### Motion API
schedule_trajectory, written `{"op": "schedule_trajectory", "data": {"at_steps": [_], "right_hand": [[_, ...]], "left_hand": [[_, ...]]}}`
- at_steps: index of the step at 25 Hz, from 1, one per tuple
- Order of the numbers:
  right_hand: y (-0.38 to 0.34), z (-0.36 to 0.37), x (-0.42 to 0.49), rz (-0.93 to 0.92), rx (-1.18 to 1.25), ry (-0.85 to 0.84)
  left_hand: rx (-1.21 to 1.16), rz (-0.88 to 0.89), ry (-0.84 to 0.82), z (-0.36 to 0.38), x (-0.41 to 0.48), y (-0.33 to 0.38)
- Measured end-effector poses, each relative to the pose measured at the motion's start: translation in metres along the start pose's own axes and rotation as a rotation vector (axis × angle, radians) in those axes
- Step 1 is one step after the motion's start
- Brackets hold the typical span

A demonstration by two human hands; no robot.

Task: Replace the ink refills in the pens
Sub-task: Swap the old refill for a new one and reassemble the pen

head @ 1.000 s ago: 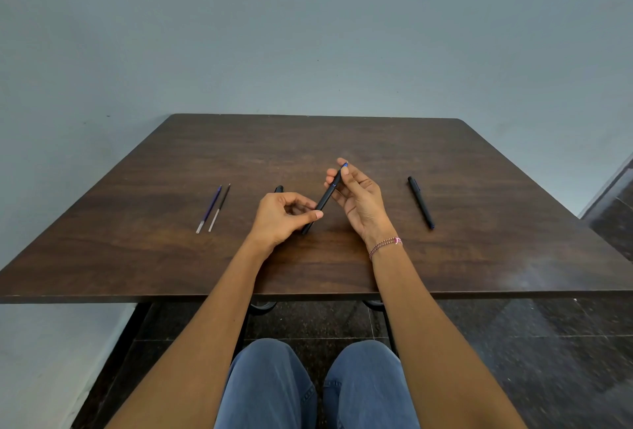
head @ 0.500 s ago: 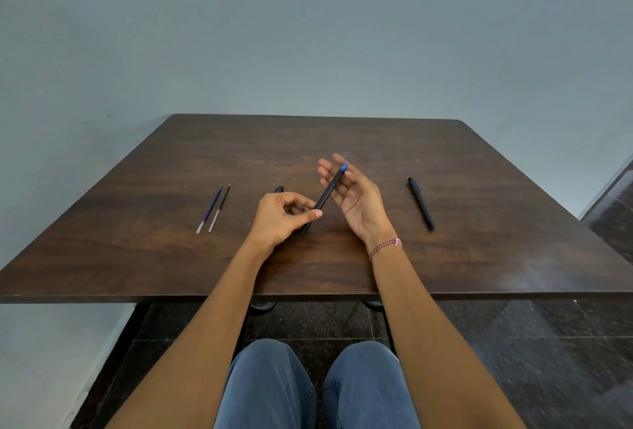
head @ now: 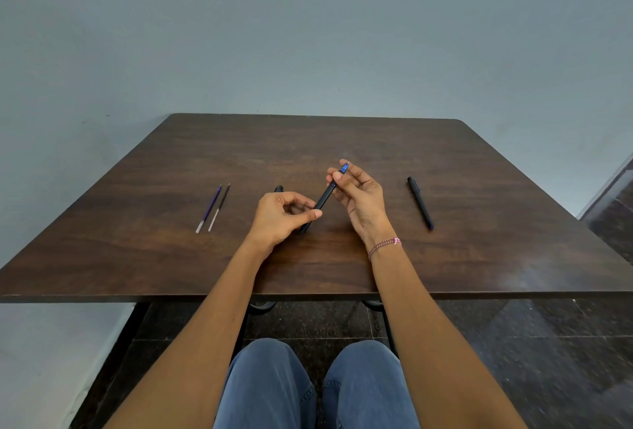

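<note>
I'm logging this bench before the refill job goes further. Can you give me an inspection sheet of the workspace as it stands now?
Surface: dark wooden table, with bare wood showing around the items.
Job's things: black pen with a blue tip, held above the table by both hands; second black pen lying to the right; blue refill and black refill lying side by side at the left.
Clutter: small dark piece, mostly hidden behind the left hand.
Hands: the left hand's grip is on the pen's lower end; right hand pinches the pen near the tip.
Cables: nothing seen.
Surroundings: plain grey wall; dark tiled floor.
</note>
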State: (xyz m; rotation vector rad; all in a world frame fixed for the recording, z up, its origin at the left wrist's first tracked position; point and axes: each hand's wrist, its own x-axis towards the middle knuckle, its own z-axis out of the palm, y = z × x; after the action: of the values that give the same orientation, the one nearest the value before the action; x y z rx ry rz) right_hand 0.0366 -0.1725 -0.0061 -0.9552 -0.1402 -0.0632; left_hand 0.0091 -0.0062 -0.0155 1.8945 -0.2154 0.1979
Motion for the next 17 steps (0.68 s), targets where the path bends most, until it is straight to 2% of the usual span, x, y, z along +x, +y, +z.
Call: {"op": "schedule_trajectory", "data": {"at_steps": [3, 7, 9, 17], "right_hand": [[0.0012, 0.0007, -0.0004, 0.006, 0.001, -0.002], [-0.0011, 0.0003, -0.0003, 0.09, 0.137, -0.148], [-0.002, 0.0001, -0.0003, 0.105, 0.158, -0.167], [-0.0002, -0.0007, -0.0005, 0.008, -0.031, -0.021]], "left_hand": [[0.005, -0.006, -0.004, -0.0004, 0.0001, -0.0002], [-0.017, -0.001, 0.012, -0.0008, 0.0, -0.001], [-0.013, -0.003, 0.015, -0.0006, 0.0, -0.0007], [-0.006, 0.003, 0.003, -0.0009, 0.0005, -0.0008]]}}
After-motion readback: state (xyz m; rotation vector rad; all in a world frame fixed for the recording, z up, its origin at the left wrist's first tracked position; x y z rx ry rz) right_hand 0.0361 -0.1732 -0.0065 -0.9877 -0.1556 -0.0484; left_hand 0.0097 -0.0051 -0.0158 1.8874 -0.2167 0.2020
